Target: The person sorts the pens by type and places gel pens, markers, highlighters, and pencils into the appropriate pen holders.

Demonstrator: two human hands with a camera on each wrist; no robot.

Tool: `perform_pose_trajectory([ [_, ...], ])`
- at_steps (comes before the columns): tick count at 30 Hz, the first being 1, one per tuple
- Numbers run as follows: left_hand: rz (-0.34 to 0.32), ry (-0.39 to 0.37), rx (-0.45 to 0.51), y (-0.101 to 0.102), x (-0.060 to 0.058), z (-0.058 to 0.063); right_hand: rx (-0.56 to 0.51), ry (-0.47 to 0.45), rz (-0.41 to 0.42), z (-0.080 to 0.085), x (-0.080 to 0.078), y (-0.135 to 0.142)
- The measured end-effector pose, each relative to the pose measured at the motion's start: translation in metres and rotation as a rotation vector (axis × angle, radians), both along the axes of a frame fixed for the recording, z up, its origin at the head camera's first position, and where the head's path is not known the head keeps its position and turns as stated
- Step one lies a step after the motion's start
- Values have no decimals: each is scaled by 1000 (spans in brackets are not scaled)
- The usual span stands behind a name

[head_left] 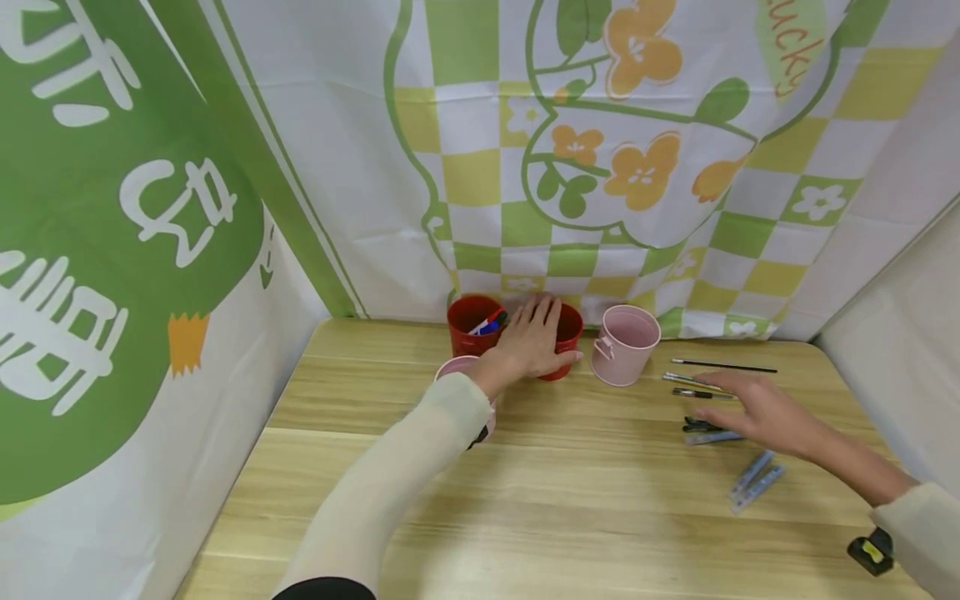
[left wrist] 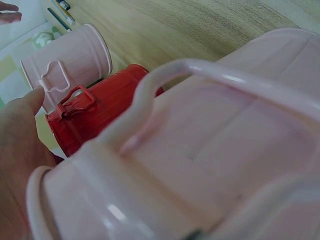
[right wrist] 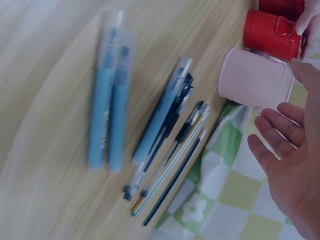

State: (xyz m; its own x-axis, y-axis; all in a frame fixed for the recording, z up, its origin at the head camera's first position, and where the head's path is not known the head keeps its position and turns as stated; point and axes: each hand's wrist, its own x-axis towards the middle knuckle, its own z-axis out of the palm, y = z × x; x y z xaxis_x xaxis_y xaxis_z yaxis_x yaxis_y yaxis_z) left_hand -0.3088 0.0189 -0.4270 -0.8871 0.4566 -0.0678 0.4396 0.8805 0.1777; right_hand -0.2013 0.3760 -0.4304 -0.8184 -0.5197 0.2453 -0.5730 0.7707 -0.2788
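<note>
My left hand [head_left: 531, 337] reaches across the top of a red bucket [head_left: 572, 329], fingers extended over its mouth and thumb near its right side. Left of it stands another red bucket [head_left: 468, 342] with red and blue markers [head_left: 489, 323] inside. A pink bucket [left wrist: 240, 130] is under my left wrist, mostly hidden by the sleeve in the head view. To the right is a second pink bucket [head_left: 627, 346]. My right hand [head_left: 761, 408] hovers with loose fingers over several pens [right wrist: 167, 135] and pencils [right wrist: 175, 177], holding nothing.
Two light blue capped markers [head_left: 757, 482] lie nearer the front of the wooden table [head_left: 570, 500]. A thin black pencil [head_left: 723, 365] is at the back right. A patterned cloth [head_left: 525, 183] hangs directly behind the buckets.
</note>
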Motion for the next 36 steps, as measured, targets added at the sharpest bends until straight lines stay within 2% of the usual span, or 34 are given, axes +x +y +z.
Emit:
perform_pose_trajectory([
  [9,49,11,-8,-2,2,4,61,71,68,-9,10,17],
  [15,64,12,-16,-2,-2,0,67,144,123,-17,14,27],
  [21,81,-52,-31,-1,-7,-4,57,203,196,-29,12,33],
  [28,81,-112,-52,1,-15,-10,63,182,201,-40,11,36],
  [36,75,-72,-65,3,-7,-8,47,200,195,-54,9,39],
])
